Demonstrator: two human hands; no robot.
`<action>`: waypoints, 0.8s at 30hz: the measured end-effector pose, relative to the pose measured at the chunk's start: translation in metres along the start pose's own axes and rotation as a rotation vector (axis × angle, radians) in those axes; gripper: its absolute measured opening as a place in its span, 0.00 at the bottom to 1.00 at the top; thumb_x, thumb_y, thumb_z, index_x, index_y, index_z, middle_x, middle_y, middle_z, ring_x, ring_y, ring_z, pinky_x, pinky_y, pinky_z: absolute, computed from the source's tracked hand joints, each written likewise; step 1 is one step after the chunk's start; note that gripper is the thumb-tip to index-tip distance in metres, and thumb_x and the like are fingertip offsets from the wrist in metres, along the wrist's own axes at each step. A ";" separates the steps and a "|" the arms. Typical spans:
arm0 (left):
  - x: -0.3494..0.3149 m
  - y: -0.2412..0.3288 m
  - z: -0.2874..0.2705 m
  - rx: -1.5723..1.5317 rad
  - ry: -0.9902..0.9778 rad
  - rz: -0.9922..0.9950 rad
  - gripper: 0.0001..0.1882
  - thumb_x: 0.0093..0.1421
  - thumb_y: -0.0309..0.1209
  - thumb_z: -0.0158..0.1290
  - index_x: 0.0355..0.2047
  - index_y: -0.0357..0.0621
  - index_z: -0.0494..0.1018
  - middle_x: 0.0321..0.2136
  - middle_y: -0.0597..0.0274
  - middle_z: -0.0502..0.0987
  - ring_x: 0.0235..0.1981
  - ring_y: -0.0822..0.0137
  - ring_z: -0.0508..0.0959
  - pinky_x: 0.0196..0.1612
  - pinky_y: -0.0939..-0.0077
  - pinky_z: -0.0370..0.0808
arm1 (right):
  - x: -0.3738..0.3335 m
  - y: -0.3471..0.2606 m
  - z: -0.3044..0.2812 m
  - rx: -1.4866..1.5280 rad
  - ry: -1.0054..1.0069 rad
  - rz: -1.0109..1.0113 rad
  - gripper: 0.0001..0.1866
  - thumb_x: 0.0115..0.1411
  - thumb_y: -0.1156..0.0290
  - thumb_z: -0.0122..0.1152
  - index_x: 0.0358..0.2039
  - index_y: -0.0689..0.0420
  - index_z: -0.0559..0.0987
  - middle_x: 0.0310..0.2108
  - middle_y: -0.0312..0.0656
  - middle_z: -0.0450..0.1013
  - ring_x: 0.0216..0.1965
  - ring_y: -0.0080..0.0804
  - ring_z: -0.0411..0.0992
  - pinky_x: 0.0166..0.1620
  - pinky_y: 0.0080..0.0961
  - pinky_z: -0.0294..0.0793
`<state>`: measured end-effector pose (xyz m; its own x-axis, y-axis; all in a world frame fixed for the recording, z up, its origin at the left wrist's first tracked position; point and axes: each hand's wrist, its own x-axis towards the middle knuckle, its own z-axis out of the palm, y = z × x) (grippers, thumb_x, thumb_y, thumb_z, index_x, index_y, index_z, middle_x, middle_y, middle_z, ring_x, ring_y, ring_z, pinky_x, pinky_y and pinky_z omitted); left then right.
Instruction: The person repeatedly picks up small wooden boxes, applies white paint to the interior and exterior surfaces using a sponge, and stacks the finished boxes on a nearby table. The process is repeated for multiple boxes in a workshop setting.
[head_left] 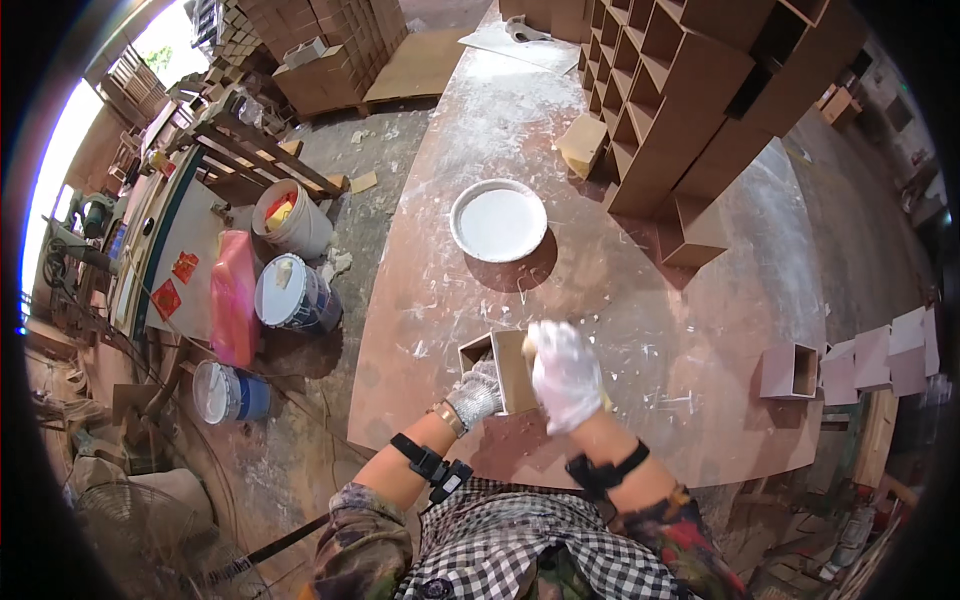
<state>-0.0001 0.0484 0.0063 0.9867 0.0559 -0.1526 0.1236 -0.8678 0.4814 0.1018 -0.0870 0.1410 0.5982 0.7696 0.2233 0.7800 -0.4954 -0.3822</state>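
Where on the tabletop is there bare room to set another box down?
The broadest patch on the tabletop lies between the handled box and the lone box at the right, though it has white marks. Another lies between the round white basin and the left edge. It is crowded around the tall box stack at far right.

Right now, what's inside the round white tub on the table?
The tub holds what looks like a smooth white substance, which covers the bottom and would hide anything submerged.
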 end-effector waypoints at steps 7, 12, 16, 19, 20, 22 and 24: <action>0.002 0.035 -0.054 -0.257 -0.102 -0.116 0.26 0.55 0.47 0.56 0.47 0.41 0.74 0.42 0.46 0.77 0.45 0.50 0.77 0.47 0.61 0.74 | -0.036 0.010 -0.003 0.112 0.060 -0.059 0.23 0.48 0.77 0.54 0.48 0.60 0.77 0.47 0.47 0.74 0.50 0.47 0.70 0.54 0.40 0.71; 0.001 0.035 -0.049 -0.171 -0.222 -0.089 0.30 0.53 0.51 0.56 0.46 0.38 0.73 0.41 0.41 0.77 0.44 0.45 0.76 0.46 0.56 0.74 | -0.052 0.003 -0.017 0.176 -0.053 0.004 0.24 0.47 0.77 0.57 0.48 0.56 0.78 0.46 0.46 0.74 0.48 0.45 0.71 0.53 0.40 0.71; 0.005 0.027 -0.022 -0.318 -0.002 -0.021 0.27 0.54 0.49 0.54 0.45 0.38 0.74 0.40 0.41 0.76 0.42 0.44 0.76 0.46 0.54 0.73 | -0.006 0.030 0.003 0.256 -0.024 0.166 0.21 0.49 0.76 0.56 0.47 0.56 0.79 0.44 0.46 0.75 0.46 0.44 0.71 0.52 0.39 0.72; 0.007 0.042 -0.052 -0.278 -0.247 -0.198 0.26 0.54 0.48 0.54 0.42 0.37 0.75 0.40 0.41 0.76 0.43 0.43 0.76 0.48 0.51 0.71 | -0.039 0.012 -0.010 0.176 -0.006 0.066 0.22 0.46 0.77 0.56 0.45 0.55 0.79 0.43 0.46 0.75 0.46 0.46 0.71 0.51 0.39 0.72; 0.009 0.038 -0.053 -0.280 -0.240 -0.204 0.26 0.54 0.48 0.54 0.42 0.37 0.75 0.40 0.41 0.76 0.43 0.43 0.76 0.48 0.51 0.71 | -0.053 0.005 -0.014 0.177 -0.028 -0.011 0.23 0.45 0.77 0.57 0.45 0.55 0.79 0.42 0.47 0.75 0.46 0.46 0.72 0.51 0.40 0.72; 0.006 0.034 -0.043 -0.119 -0.260 -0.100 0.25 0.53 0.46 0.54 0.44 0.39 0.75 0.43 0.40 0.75 0.46 0.44 0.74 0.51 0.52 0.69 | -0.071 -0.011 -0.022 0.264 0.002 -0.035 0.23 0.43 0.78 0.57 0.44 0.55 0.79 0.42 0.46 0.75 0.46 0.47 0.72 0.51 0.40 0.72; 0.004 0.033 -0.038 -0.034 -0.273 -0.040 0.25 0.53 0.46 0.54 0.45 0.40 0.75 0.44 0.40 0.75 0.47 0.45 0.74 0.52 0.52 0.68 | -0.052 -0.017 -0.026 0.224 -0.029 -0.032 0.22 0.44 0.78 0.56 0.43 0.57 0.78 0.41 0.46 0.75 0.45 0.47 0.72 0.51 0.39 0.72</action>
<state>0.0118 0.0387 0.0540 0.9166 -0.0490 -0.3967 0.1702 -0.8502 0.4982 0.0620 -0.1287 0.1592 0.5662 0.7960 0.2140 0.7362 -0.3716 -0.5657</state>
